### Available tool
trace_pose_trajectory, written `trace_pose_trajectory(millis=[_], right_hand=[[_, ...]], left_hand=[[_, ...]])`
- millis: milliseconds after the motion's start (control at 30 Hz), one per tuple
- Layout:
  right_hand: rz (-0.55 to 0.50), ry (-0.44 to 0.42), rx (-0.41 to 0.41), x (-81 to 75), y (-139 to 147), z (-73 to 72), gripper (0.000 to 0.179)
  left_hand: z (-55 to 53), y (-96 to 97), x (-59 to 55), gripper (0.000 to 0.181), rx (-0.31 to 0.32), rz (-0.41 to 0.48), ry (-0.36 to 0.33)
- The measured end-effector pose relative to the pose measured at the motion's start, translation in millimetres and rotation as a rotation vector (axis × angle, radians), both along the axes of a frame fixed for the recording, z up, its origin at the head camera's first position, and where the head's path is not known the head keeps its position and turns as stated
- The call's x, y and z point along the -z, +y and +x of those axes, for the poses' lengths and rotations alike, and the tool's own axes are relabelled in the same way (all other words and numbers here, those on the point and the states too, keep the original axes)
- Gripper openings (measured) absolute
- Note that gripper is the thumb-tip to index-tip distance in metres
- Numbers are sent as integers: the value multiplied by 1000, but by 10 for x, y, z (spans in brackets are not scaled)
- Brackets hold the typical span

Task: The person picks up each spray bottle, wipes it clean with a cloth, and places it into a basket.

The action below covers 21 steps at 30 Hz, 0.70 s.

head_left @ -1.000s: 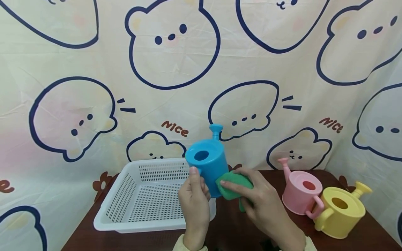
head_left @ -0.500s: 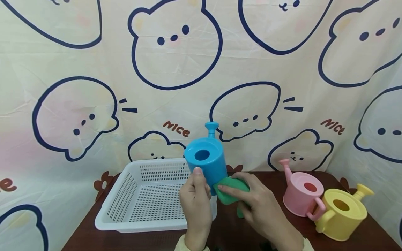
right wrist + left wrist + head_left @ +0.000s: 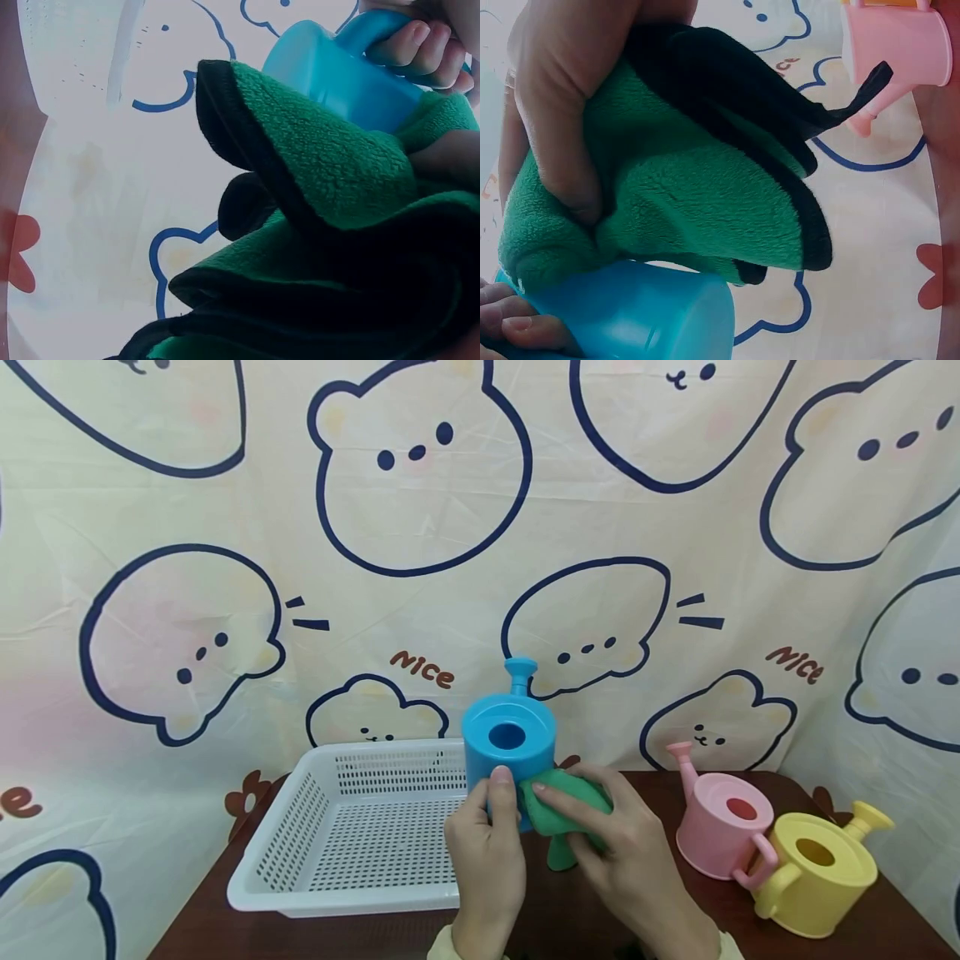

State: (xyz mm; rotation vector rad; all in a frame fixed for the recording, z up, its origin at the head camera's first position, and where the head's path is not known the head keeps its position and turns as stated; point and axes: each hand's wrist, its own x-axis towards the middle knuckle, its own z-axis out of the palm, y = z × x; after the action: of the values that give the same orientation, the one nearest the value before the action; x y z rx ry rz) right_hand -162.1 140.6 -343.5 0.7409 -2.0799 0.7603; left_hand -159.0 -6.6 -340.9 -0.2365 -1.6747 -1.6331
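Note:
A blue toy watering can (image 3: 510,714) is held up off the table, spout pointing away. My left hand (image 3: 489,852) grips it by the handle, thumb on top; in the right wrist view the left fingers (image 3: 420,51) curl round that handle (image 3: 371,30). My right hand (image 3: 630,843) holds a folded green cloth (image 3: 566,802) with dark edging against the can's right side. Seen from the left wrist, the cloth (image 3: 697,187) hangs in loose folds over the blue can (image 3: 652,307). The can's lower part is partly hidden by the hands and cloth.
A white perforated plastic basket (image 3: 345,906) stands on the dark brown table at left, just behind the left hand. At right, a pink watering can (image 3: 716,827) and a yellow one (image 3: 832,889) stand close together. A patterned curtain (image 3: 420,618) hangs behind the table.
The blue watering can and my left hand have shifted slightly right. My right hand with the cloth dipped along the can's side, then came back up.

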Motion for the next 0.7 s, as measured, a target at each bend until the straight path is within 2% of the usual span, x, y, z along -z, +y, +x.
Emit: trace_pose_trajectory(millis=[233,433,567,700], right_hand=[[-56,63,-17,-9,6,-9,67],[-97,51,-38,-3,14,-4,64],[-92,55,-35,-7,9,1,65],[-76,50,-32,-18,-3,6,68]], left_hand=[[-3,26,30,49,-49,-82,22],[-6,43,39,47,-89,-145,73],[-4,43,38,46,-85,-137,76],[4,37,34,46,-69,-85,54]])
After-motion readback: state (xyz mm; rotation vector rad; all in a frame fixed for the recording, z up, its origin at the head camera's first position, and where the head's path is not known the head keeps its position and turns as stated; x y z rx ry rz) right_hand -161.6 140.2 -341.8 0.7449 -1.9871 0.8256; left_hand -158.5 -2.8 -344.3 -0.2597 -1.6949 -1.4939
